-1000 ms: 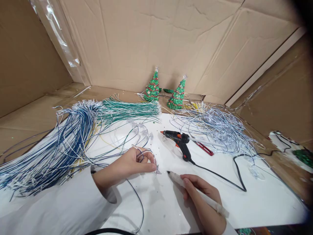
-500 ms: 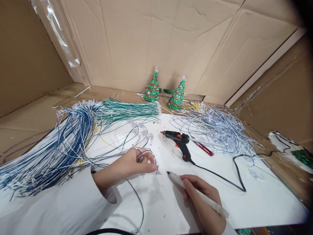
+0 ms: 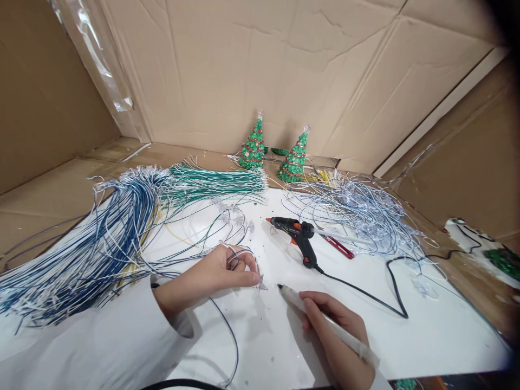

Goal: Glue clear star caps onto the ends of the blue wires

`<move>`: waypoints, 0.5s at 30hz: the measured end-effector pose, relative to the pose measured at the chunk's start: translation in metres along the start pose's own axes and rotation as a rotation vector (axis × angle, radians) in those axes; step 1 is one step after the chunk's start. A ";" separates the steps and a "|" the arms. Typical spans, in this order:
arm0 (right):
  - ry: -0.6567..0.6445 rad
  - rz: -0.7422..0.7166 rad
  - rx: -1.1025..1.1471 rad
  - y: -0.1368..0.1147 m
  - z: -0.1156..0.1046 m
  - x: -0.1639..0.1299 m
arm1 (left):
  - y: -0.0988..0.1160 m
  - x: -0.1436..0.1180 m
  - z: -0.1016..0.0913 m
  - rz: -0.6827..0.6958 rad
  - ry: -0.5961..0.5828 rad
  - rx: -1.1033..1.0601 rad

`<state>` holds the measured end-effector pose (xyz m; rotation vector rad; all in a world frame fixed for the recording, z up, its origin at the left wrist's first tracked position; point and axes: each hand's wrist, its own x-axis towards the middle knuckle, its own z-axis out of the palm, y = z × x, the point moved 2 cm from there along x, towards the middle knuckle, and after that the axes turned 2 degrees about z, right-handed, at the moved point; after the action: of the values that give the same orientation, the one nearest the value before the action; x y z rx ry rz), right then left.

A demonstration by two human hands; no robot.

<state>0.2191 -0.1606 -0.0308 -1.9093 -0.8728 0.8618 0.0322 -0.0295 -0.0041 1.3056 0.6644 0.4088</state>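
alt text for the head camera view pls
The person's left hand pinches a small clear star on a thin wire, while the right hand points a white pen-like tool at it. A black glue gun and wire bundles lie on the white table.

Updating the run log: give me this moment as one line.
left hand: pinches clear star on wire | right hand: holds white pen-like tool | glue gun: lying on table
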 end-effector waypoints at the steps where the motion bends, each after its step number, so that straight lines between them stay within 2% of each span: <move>1: 0.020 -0.015 -0.003 -0.003 0.000 -0.001 | 0.000 0.000 0.000 0.000 0.000 -0.006; 4: 0.050 -0.067 -0.023 -0.007 0.000 -0.005 | 0.001 0.001 0.001 -0.009 -0.002 -0.014; 6: 0.039 -0.161 -0.057 -0.006 -0.001 -0.007 | 0.002 0.001 0.001 -0.009 0.003 -0.009; 7: 0.026 -0.257 -0.073 -0.004 -0.001 -0.008 | 0.002 0.000 0.001 -0.009 0.005 -0.006; 11: -0.113 -0.793 -0.206 0.002 -0.001 -0.013 | 0.001 0.000 0.000 -0.008 0.016 -0.003; 13: -0.185 -0.926 -0.285 0.006 0.000 -0.012 | 0.000 0.000 0.001 -0.007 0.010 -0.002; 15: -0.228 -0.992 -0.289 0.006 0.000 -0.009 | -0.001 0.000 0.001 -0.007 0.008 -0.003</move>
<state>0.2159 -0.1705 -0.0337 -1.3103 -1.9243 0.3362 0.0326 -0.0301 -0.0046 1.2987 0.6745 0.4098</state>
